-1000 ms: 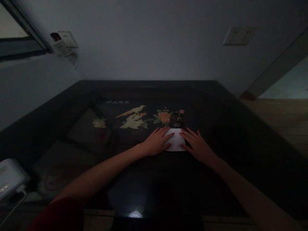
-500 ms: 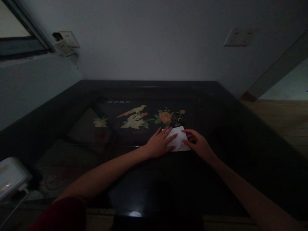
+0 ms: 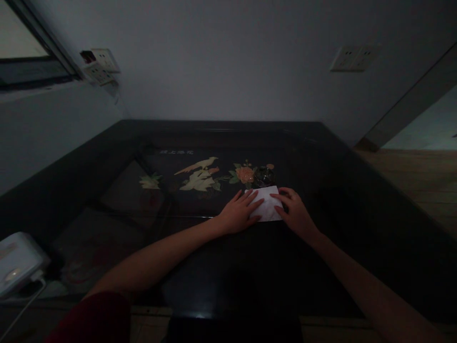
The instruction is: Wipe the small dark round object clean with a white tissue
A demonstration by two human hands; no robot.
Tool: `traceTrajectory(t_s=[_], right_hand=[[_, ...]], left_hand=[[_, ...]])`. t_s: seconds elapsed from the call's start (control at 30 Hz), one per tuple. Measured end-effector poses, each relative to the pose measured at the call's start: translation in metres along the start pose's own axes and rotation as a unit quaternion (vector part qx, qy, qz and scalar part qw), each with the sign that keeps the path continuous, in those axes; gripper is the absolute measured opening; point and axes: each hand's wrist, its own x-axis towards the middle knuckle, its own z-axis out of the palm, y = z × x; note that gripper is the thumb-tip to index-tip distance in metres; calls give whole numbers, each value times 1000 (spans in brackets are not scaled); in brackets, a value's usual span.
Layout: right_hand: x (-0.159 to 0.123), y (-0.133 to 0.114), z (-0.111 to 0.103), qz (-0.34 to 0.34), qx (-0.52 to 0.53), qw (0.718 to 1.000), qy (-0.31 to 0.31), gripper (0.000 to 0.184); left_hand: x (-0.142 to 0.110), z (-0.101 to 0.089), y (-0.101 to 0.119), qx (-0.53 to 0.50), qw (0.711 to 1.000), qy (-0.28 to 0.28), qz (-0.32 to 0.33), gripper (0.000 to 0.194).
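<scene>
A small white sheet of paper (image 3: pixel 268 207) lies on a dark glossy table (image 3: pixel 214 257), just in front of a dark, shiny round object (image 3: pixel 264 176) that I cannot make out. My left hand (image 3: pixel 238 212) rests flat with spread fingers over the sheet's left part. At the right edge, my right hand (image 3: pixel 294 209) touches the paper with its fingertips and thumb, which are apart. Part of the sheet is hidden under my fingers.
The tabletop carries a bird picture (image 3: pixel 200 178) and an orange flower (image 3: pixel 244 173) behind my hands. A white device (image 3: pixel 19 257) with a cable sits at the left front. Sockets (image 3: pixel 355 58) are on the wall behind the table.
The paper's right side has shifted slightly right, and its front edge sits a little farther back. My right fingers have moved farther onto the sheet; my left hand stays nearly in place.
</scene>
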Motion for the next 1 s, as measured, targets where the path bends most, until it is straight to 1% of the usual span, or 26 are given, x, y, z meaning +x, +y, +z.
traceTrajectory(t_s=[0.07, 0.17, 0.27, 0.33, 0.4, 0.47, 0.6, 0.7, 0.77, 0.8, 0.87, 0.93, 1.0], right_hand=[[-1, -8, -1, -33, -54, 998, 3, 40], [-4, -16, 0, -62, -119, 990, -34, 46], [-10, -14, 6, -59, -174, 980, -81, 49], [-13, -9, 12, -51, -189, 976, -97, 50], [-15, -4, 15, -46, -189, 976, -101, 52], [-15, -1, 16, -42, -186, 976, -102, 53], [-11, -3, 7, -29, -178, 979, -92, 57], [-6, -14, -7, -32, -146, 987, -51, 57], [-3, -29, -16, -58, -92, 994, -30, 50], [-2, -38, -18, -74, -56, 995, -32, 45], [-2, -57, -18, -98, 24, 993, -58, 35], [-3, -73, -10, -103, 91, 986, -96, 26], [-7, -82, 2, -110, 118, 979, -128, 21]], left_hand=[[1, 0, 0, 5, 1000, -10, 2, 58], [1, 1, -1, 13, 1000, -22, 4, 60], [1, 2, 0, 17, 999, -33, 4, 62], [1, 2, 1, 15, 999, -38, 0, 63], [1, 1, 2, 7, 999, -31, -9, 63], [0, -2, 2, -7, 1000, -13, -17, 64], [-7, -11, -1, -49, 998, 28, -15, 58], [-22, -20, -2, -89, 993, 71, -9, 45], [-34, -25, 0, -136, 986, 93, -9, 34], [-39, -26, 1, -166, 981, 96, -15, 29], [-49, -29, 3, -204, 976, 80, -17, 25], [-55, -29, 3, -204, 977, 54, -12, 24], [-58, -29, 1, -175, 984, 17, 33, 21]])
